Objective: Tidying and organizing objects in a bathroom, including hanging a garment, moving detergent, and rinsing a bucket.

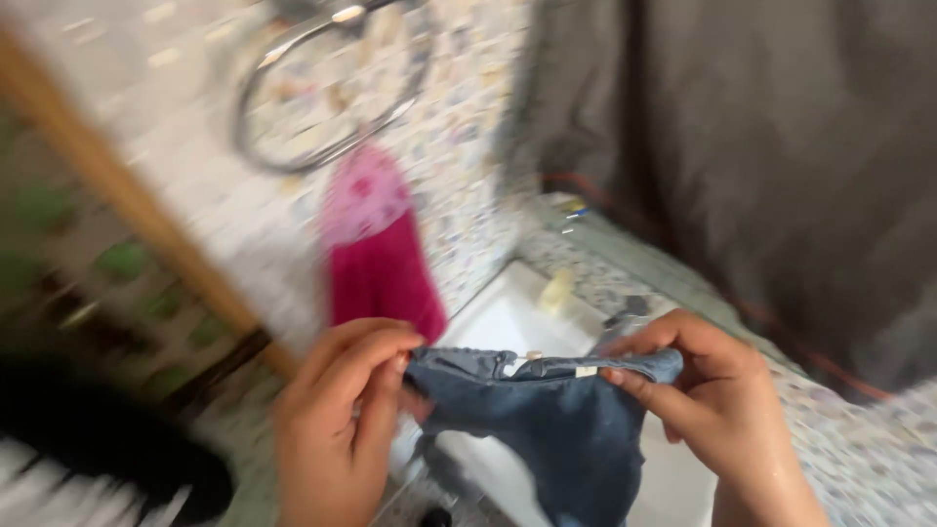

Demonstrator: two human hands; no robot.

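The left hand (pixel 337 429) and the right hand (pixel 708 400) are both pinching the top edge of a blue denim garment (pixel 561 429), stretching its waistband between them just above the white sink (pixel 508 322). The left fingers are curling closed around the band's left end, thumb pressing against the fingertips; the right fingers are closed on the band's right end, with the thumb on top. The rest of the cloth is hanging down in front of the sink, between the two wrists.

The denim looks soft and limp, draping in folds, and light enough for a fingertip pinch (the right wrist is glistening, so the cloth may be damp and somewhat heavier). The thick stitched waistband seems the firmest place to grip.

Left of the sink, a pink towel (pixel 376 254) is hanging from a metal ring (pixel 322 93) on the tiled wall; right of the sink, a grey curtain (pixel 781 146) is hanging.
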